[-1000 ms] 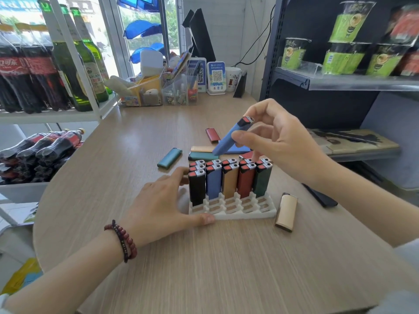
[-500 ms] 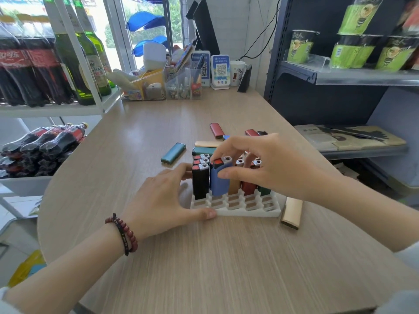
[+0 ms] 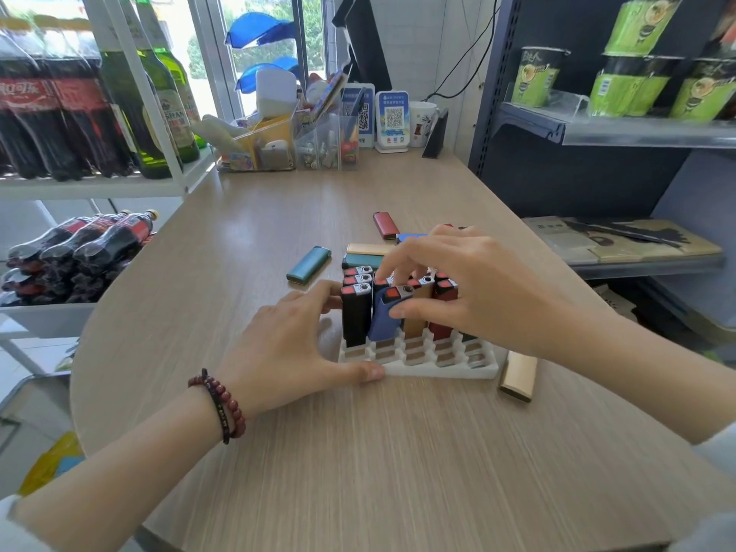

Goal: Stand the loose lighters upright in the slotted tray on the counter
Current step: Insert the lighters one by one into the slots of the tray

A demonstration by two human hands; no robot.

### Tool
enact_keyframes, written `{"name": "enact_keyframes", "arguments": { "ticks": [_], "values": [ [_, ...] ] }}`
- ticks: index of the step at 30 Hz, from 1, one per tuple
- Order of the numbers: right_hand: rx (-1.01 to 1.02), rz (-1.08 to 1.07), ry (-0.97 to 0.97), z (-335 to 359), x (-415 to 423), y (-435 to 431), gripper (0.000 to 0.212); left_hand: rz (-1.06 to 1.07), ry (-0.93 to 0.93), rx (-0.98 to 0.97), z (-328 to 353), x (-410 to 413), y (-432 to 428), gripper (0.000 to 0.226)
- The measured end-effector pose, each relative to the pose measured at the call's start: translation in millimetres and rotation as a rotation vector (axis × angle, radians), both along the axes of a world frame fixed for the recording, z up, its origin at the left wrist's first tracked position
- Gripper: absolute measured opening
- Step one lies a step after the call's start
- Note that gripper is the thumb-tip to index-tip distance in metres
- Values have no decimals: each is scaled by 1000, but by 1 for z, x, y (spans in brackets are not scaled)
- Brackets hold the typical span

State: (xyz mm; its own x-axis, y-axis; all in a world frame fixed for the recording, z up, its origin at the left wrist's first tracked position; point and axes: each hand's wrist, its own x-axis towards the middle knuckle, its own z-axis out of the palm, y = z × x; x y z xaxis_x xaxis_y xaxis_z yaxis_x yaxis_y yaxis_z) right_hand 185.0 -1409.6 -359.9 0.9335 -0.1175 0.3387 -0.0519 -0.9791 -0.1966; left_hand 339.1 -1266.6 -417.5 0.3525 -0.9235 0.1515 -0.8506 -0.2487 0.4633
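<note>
Head view: a white moulded tray (image 3: 438,366) with rows of rectangular slots sits mid-counter (image 3: 398,472), a pale wood-grain laminate surface.

Right hand (image 3: 478,296) pinches a blue lighter (image 3: 384,320) near its red-and-metal cap, thumb on the near face and fingers curled over the far side. This lighter is tilted, top leaning right, with its base at a slot in the second column from the left. A black lighter (image 3: 355,316) stands upright just left of it. Gold and red lighters stand to its right, partly hidden by the hand.

Left hand (image 3: 290,344) rests on the counter with fingers spread. Its thumb lies along the tray's near left corner and its fingertips reach the tray's left side. A dark red bead bracelet (image 3: 223,404) circles that wrist.

Loose lighters lie flat:
- a teal lighter (image 3: 308,264) left of and beyond the tray
- a red lighter (image 3: 385,225) farther off
- a gold lighter (image 3: 517,375) just right of the tray

More lie directly behind the tray, partly hidden.
</note>
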Motion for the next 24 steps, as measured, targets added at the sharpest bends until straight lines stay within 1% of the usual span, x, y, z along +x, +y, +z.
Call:
{"name": "enact_keyframes", "arguments": {
  "ticks": [3,5,8,12,16,20,24],
  "values": [
    [-6,-25,-6,2,-2,1,35,-3,14,-8,-1,-1,0,87],
    [-32,-21,-21,2,-3,1,33,0,31,-9,-1,-1,0,86],
    [-127,-14,-67,-1,-4,1,25,5,47,-4,-1,-2,-1,84],
    [-138,-21,-65,-3,-3,-2,22,2,56,-7,-2,-1,-1,84],
    [-151,-22,44,-5,-2,-6,30,-11,38,-25,-5,1,-1,91],
    [-164,-32,97,-6,-5,-6,40,-1,29,-13,-5,2,-2,95],
    [-131,-31,140,-9,-11,-12,48,2,14,-17,-6,2,0,97]
  ]
}}
